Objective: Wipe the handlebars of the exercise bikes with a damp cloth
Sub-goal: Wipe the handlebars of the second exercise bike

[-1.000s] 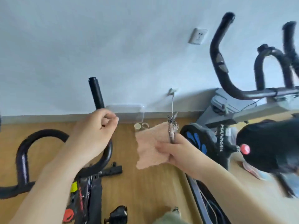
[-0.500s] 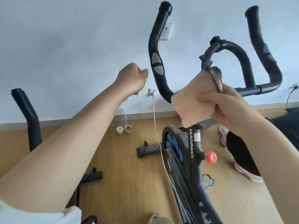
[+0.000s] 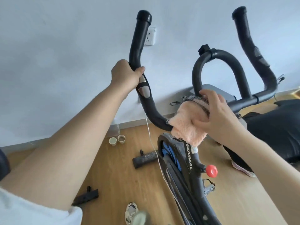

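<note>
A black exercise bike handlebar (image 3: 151,109) fills the middle of the view, with two upright horns and a centre loop (image 3: 219,57). My left hand (image 3: 125,75) grips the left horn just above its silver sensor pads. My right hand (image 3: 217,116) holds a fluffy pink cloth (image 3: 186,125) wrapped over the lower bar where the left horn bends into the crossbar. The right horn (image 3: 250,46) stands untouched at the upper right.
The bike frame with a red knob (image 3: 211,171) runs down below the cloth. Two paper cups (image 3: 116,140) stand on the wooden floor by the wall. A white cable (image 3: 151,140) hangs from the wall. A dark shape (image 3: 276,127) lies at the right.
My left hand went from a loose fist in the air to gripping the left horn. My right hand brought the cloth down onto the lower bar. The view shifted closer to this bike.
</note>
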